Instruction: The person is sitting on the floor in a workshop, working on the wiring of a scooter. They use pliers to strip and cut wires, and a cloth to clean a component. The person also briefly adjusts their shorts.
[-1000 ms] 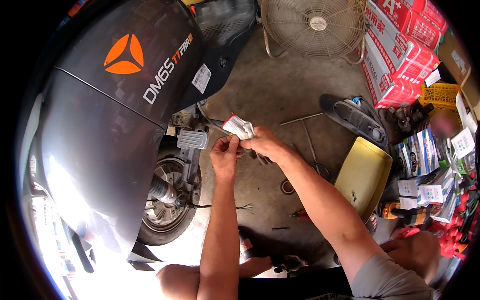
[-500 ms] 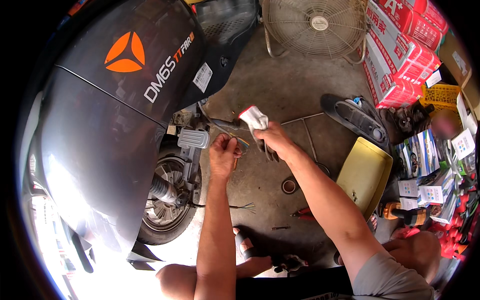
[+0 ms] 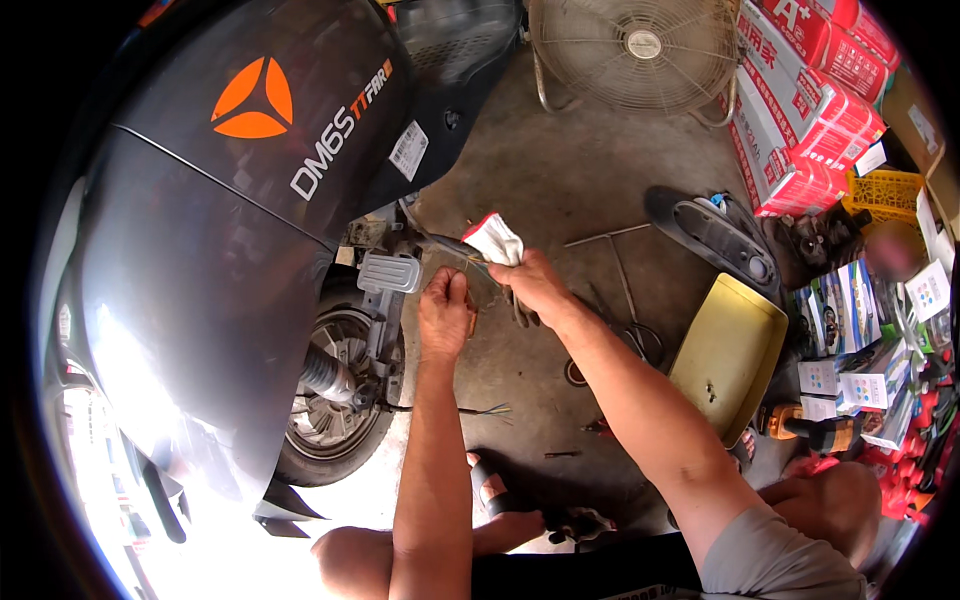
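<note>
My right hand (image 3: 535, 285) is closed on a work glove (image 3: 494, 240), whose white cuff has a red edge and whose darker fingers hang below. The glove lies against a dark cable (image 3: 440, 240) coming from the grey electric scooter (image 3: 210, 210). Thin coloured wires (image 3: 474, 261) show at the cable's end, between my hands. Beside the scooter's footrest (image 3: 389, 273), my left hand (image 3: 445, 315) is closed with thumb and fingers pinched. A small orange-brown piece shows at its lower edge, but what the fingers hold is hidden.
Another cable with bared wire ends (image 3: 492, 410) sticks out by the wheel (image 3: 330, 430). On the floor lie a T-handle wrench (image 3: 612, 240), a tape roll (image 3: 575, 373), a yellow tray (image 3: 735, 350) and a dark plastic cover (image 3: 710, 235). A fan (image 3: 635, 50) and red-white boxes (image 3: 800, 120) stand beyond.
My right hand has moved left and slightly down, bringing the glove against the cable. The coloured wires have shifted up and away from my left fingertips. My left hand has hardly moved.
</note>
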Available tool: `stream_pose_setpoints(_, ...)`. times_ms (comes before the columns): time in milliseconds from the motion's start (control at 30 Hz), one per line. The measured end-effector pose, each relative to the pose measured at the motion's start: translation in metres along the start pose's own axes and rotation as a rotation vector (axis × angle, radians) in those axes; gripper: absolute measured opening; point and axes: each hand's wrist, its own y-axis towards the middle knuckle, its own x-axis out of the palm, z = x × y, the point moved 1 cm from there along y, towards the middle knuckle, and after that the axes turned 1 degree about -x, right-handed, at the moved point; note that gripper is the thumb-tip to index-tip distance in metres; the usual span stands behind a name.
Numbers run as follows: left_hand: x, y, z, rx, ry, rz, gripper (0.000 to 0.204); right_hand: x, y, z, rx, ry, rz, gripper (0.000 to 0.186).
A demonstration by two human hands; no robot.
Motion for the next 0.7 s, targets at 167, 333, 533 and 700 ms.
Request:
stream_pose_setpoints(167, 0.008, -0.001, -0.007, -0.064, -0.201, 0.102, 0.019, -0.023, 0.013, 0.024, -0.026, 0.252, 0.245, 0.017)
stream_pose_setpoints(333, 0.01, -0.002, -0.005, -0.164, -0.413, 0.1, 0.019, -0.037, 0.007, 0.019, 0.022, 0.121, 0.293, 0.024)
stream_pose_setpoints(533, 0.011, 0.005, -0.003, -0.13, -0.367, 0.051, 0.015, -0.027, 0.007, 0.01, 0.014, -0.159, 0.238, 0.049)
stream_pose_setpoints(700, 0.007, 0.004, 0.002, -0.064, -0.341, 0.007, 0.011, -0.002, 0.005, 0.002, 0.003, -0.022, 0.146, 0.053)
